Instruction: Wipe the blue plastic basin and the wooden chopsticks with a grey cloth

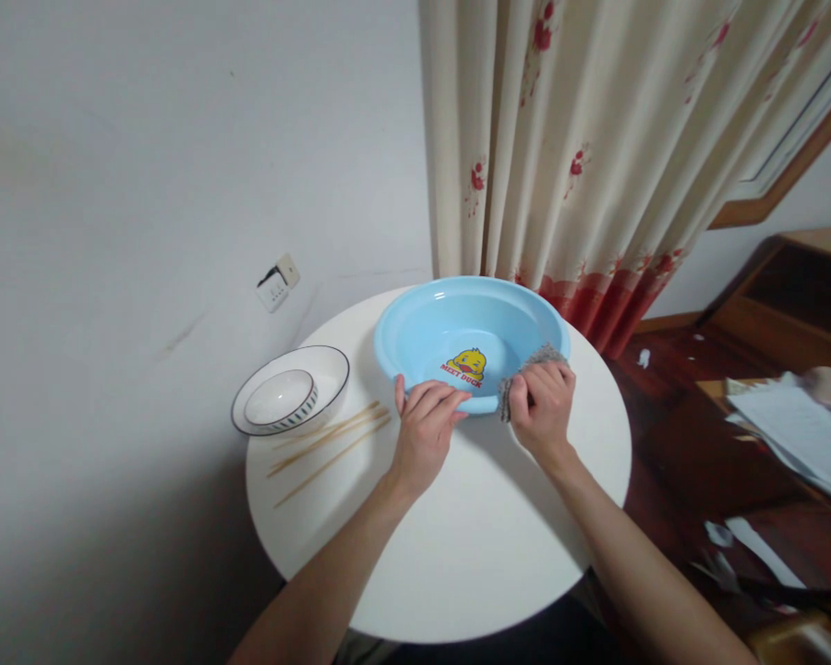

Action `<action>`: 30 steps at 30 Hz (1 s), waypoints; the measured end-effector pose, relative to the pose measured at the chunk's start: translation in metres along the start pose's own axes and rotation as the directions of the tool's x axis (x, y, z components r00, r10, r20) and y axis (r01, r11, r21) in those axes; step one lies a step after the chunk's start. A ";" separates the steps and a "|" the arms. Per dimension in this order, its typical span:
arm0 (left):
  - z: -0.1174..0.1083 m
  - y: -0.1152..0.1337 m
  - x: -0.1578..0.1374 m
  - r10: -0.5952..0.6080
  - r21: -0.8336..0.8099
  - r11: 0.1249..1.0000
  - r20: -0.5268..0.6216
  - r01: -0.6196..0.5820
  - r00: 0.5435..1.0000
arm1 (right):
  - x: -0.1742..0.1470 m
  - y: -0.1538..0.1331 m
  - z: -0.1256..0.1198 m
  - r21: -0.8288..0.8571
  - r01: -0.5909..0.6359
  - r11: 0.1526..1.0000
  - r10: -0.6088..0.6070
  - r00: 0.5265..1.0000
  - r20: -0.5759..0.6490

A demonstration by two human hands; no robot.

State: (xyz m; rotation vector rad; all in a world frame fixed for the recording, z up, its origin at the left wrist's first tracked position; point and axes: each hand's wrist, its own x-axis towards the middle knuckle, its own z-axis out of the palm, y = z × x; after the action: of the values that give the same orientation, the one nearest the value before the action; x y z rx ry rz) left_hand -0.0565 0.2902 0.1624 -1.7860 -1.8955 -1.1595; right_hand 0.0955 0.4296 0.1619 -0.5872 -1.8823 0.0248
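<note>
A light blue plastic basin with a yellow duck print on its inner bottom stands on a round white table. My left hand grips the basin's near rim, its fingers lying over the edge. In my right hand is a bunched grey cloth, pressed against the basin's near right rim. Several wooden chopsticks lie loosely to the left of my left hand. Beyond them, a small white bowl sits inside a larger dark-rimmed white bowl.
A white wall with a socket rises behind the table at the left. Cream curtains with red flowers hang close behind the basin. To the right, papers lie on a low wooden surface, with scraps on the dark red floor.
</note>
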 end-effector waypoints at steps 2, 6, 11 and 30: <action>0.000 -0.001 0.000 0.002 0.000 1.000 0.000 -0.002 1.000 | 0.000 0.000 0.000 0.000 0.005 1.000 -0.005 1.000 -0.003; 0.001 0.000 0.000 0.023 0.001 1.000 -0.041 -0.023 0.999 | -0.001 -0.002 0.000 -0.006 0.008 1.000 -0.008 1.000 -0.004; 0.003 0.003 0.001 0.038 0.014 0.999 -0.078 -0.037 0.996 | -0.002 -0.011 -0.001 -0.053 0.000 0.999 0.001 1.000 0.023; 0.000 0.000 0.002 0.020 0.027 0.999 -0.027 -0.019 0.999 | -0.002 -0.021 -0.004 -0.061 0.094 0.994 -0.089 0.992 0.088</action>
State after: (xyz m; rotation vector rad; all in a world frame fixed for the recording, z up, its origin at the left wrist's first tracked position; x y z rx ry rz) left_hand -0.0568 0.2921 0.1636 -1.7619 -1.8649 -1.1413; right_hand 0.0912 0.4095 0.1678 -0.5509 -1.9974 -0.0729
